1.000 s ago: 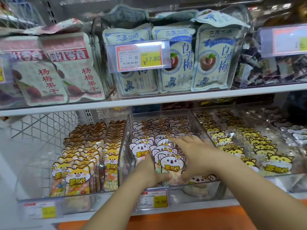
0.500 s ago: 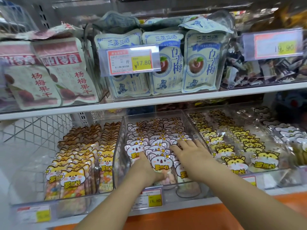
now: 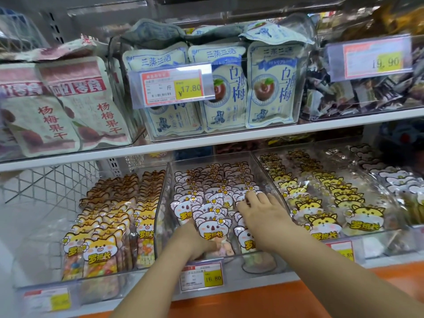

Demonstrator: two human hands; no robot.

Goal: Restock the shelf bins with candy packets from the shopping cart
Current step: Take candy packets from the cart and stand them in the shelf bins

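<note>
The middle clear bin (image 3: 165, 180) on the lower shelf holds rows of candy packets with a white-and-pink koala face. My left hand (image 3: 192, 243) is inside the bin's front and grips the lower part of the front koala packet (image 3: 212, 227), which stands upright. My right hand (image 3: 261, 210) lies palm down with straight fingers on the packets in the bin's right row, fingertips pressing on their tops. The shopping cart is out of view.
A bin of orange fox packets (image 3: 101, 246) stands to the left, a bin of yellow cat packets (image 3: 321, 212) to the right. Price tags (image 3: 202, 275) hang on the shelf's front edge. The upper shelf (image 3: 229, 134) carries bins of larger plum snack bags.
My right hand has slid a little toward the back over the right row. My left hand stays at the front packet; the camera has shifted slightly right.
</note>
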